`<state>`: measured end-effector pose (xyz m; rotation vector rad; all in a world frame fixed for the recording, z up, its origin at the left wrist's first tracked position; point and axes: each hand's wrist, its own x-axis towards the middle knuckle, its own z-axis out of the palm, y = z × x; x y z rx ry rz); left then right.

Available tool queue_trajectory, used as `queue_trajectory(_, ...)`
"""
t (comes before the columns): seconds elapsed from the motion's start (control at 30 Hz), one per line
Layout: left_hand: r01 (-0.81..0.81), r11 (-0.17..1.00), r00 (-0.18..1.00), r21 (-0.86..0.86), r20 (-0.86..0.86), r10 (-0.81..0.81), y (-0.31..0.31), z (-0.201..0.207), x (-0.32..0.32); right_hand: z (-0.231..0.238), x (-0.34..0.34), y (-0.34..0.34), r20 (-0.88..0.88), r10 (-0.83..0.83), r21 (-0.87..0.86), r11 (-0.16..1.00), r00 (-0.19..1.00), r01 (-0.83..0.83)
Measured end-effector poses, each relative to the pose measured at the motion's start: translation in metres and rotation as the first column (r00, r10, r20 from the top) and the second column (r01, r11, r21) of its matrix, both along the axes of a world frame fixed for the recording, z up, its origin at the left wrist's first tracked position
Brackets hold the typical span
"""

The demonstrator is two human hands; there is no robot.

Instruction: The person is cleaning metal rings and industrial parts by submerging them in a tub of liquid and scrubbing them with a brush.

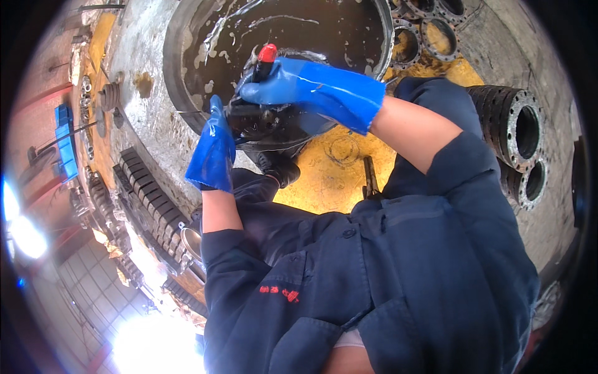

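The fingers of the right hand [293, 84] were closed around a red-tipped tool [265, 59], and the left hand [215, 149] gripped a dark metal part [258, 121] over the basin [180, 75] of dirty liquid. Good work here probably needed a firm left grip and short strokes, because wet gloves slip easily.

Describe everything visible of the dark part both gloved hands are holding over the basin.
The dark part is black, wet and glossy, apparently metal, rounded in outline; its exact shape is hidden by the gloves. It sits at the near rim of the round basin of dark liquid. The left hand in a blue glove grips its left side; the right hand lies over its top, also holding a red-tipped tool against it.
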<state>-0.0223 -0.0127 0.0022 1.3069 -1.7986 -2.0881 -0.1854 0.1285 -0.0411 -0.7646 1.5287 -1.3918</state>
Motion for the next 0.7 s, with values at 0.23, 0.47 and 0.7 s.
queue_trajectory(0.23, -0.006, 1.0, 1.0, 0.013, -0.004, 0.006, 0.003, 0.005, -0.002, -0.001, -0.009, -0.012, -0.289, -0.224, 0.293, 0.905, 0.931, 0.309)
queue_trajectory(0.47, -0.011, 1.0, 1.0, 0.026, -0.009, 0.011, 0.004, 0.005, -0.003, 0.005, -0.014, 0.007, -0.341, -0.052, 0.432, 0.878, 0.939, 0.205)
queue_trajectory(0.7, 0.05, 0.998, 0.999, 0.048, -0.009, -0.05, -0.002, -0.002, -0.006, -0.017, -0.002, 0.004, -0.117, -0.217, 0.088, 0.97, 0.969, 0.228)
